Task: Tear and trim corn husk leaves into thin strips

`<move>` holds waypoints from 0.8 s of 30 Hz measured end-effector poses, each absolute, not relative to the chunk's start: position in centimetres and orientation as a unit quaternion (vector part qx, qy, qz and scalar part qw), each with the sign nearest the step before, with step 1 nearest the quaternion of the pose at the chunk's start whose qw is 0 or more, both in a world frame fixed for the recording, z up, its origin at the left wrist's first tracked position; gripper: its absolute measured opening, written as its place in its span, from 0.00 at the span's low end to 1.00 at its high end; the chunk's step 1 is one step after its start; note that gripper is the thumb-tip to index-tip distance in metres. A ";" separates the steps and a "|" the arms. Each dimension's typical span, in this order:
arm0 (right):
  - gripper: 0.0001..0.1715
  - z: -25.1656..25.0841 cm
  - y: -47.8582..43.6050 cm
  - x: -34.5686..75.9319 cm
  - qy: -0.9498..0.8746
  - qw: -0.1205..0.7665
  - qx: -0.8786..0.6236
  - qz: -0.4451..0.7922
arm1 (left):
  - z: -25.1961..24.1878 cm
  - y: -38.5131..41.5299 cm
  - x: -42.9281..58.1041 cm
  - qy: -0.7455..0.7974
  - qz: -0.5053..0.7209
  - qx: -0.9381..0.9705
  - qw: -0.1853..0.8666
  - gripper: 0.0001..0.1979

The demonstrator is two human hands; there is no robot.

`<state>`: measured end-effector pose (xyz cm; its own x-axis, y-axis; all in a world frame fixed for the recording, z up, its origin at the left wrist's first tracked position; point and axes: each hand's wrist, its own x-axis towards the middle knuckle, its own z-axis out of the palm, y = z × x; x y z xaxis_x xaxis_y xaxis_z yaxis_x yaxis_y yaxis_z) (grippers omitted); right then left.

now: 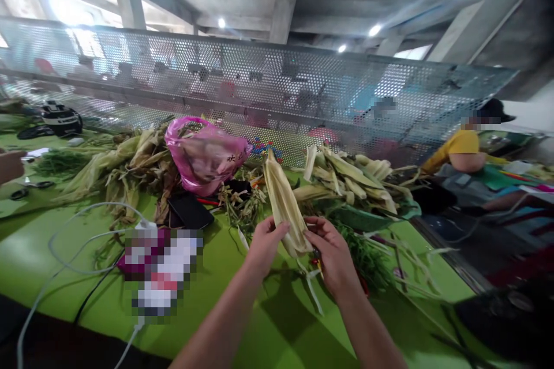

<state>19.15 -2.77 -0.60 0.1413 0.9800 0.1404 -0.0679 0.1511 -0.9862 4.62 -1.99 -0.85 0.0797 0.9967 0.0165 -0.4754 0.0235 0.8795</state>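
A pale dried leaf [283, 199], long and ribbed, stands upright between both hands above the green table [208, 277]. My left hand [265, 244] pinches its lower left edge. My right hand [331, 253] grips the lower right edge, fingers curled; a small red and yellow thing peeks out under its palm. Thin strips hang down from the bottom of the leaf.
Heaps of dried leaves [125, 164] lie at the back left and in a green basin [367, 216] to the right. A pink plastic bag [203, 155], a black phone [190, 210], white cables [73, 242], a perforated metal screen [277, 92]. A person in yellow [463, 150] sits at right.
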 end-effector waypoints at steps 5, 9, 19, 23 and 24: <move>0.12 -1.0 -2.9 19.4 -0.562 0.569 -0.486 0.352 | -1.2 -1.8 5.0 0.370 0.579 0.400 0.606 0.12; 0.07 -0.7 -3.2 19.1 -0.708 0.484 -0.492 0.147 | -1.8 -1.4 5.3 0.417 0.574 0.448 0.544 0.09; 0.06 -0.7 -3.3 18.7 -0.705 0.413 -0.573 0.063 | -2.7 -1.3 5.6 0.477 0.531 0.548 0.436 0.10; 0.08 -0.6 -3.3 19.0 -0.598 0.505 -0.541 0.307 | -3.1 -0.9 5.4 0.514 0.531 0.521 0.427 0.08; 0.10 -0.5 -3.4 19.1 -0.555 0.521 -0.523 0.384 | -3.1 -0.7 5.2 0.531 0.530 0.512 0.419 0.08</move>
